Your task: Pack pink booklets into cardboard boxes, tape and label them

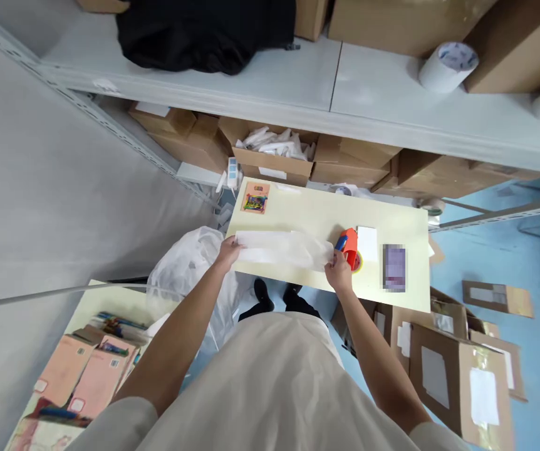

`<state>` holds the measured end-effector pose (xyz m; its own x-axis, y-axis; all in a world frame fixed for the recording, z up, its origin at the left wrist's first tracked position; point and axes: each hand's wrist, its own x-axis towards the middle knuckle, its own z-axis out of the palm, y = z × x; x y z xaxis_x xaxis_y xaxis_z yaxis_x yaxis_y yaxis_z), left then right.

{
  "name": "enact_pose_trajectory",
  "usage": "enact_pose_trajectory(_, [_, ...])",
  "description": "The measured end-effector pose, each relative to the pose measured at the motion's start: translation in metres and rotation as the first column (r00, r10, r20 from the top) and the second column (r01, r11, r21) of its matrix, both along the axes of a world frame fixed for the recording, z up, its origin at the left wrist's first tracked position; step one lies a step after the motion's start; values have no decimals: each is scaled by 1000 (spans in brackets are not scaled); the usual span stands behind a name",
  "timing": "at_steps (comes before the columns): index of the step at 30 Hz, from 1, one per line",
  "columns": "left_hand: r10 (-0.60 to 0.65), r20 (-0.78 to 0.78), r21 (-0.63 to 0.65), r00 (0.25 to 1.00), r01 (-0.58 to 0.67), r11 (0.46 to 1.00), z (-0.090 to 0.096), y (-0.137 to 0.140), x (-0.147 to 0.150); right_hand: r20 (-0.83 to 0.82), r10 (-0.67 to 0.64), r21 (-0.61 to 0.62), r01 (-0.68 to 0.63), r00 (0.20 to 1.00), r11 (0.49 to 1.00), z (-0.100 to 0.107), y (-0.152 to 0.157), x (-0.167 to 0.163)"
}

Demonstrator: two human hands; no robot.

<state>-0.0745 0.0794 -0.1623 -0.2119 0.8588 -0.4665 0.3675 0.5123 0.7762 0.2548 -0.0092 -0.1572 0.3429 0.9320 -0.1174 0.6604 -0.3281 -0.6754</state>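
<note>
My left hand (229,252) pinches one end of a long, thin white sleeve (274,248), and my right hand (339,272) grips the other, fingers closed around the edge. It stretches between them over the near edge of the pale, smooth desk (307,210) — flat and crisp toward my left, rumpled and faintly see-through toward my right. Whether it is paper or plastic, I cannot tell.

Just beyond my right hand sits a glossy orange-red tape dispenser (349,241) with a blue part; next to it lies a flat white rectangular card (368,243), then a pixelated purple oblong (394,268). A peach booklet (255,197) with a colourful printed picture lies at the far left corner. Left of the desk, a filmy, crinkled plastic bag (171,263) bulges softly.
</note>
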Motion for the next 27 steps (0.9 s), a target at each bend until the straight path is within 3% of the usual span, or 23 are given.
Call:
enact_pose_trajectory(5, [-16,-324,-31,946,6,999,-11,19,19,281,296,56,-324,913,945,-12,2,-5])
enact_pose_trajectory(9, [-24,-676,4,737,36,999,-12,13,43,247,546,-109,-537,800,837,-22,18,-8])
enact_pose_trajectory(12, [-117,-695,-98,710,67,993,-17,5,61,211,634,-259,-583,744,771,-34,36,-9])
enact_pose_trajectory(14, [-204,-629,-142,750,147,979,-24,3,70,211,658,-299,-593,723,748,-41,44,-9])
enact_pose_trajectory(16, [-289,-533,-86,795,289,954,-33,4,76,211,670,-320,-597,712,736,-47,50,-10])
enact_pose_trajectory(19, [-394,-433,88,811,473,877,-42,7,78,213,675,-338,-595,707,730,-52,52,-10])
enact_pose_trajectory(21, [-428,-453,165,782,545,822,-43,5,79,221,670,-340,-588,709,734,-54,53,-11])
enact_pose_trajectory(23, [-520,-484,159,704,655,738,-42,-2,82,224,660,-342,-577,717,742,-56,55,-11])
enact_pose_trajectory(26, [-735,-421,47,531,822,567,-41,-12,92,208,658,-361,-568,723,739,-56,57,-12])
enact_pose_trajectory(27, [-766,-404,22,500,842,539,-41,-13,97,198,659,-370,-568,725,735,-56,57,-12])
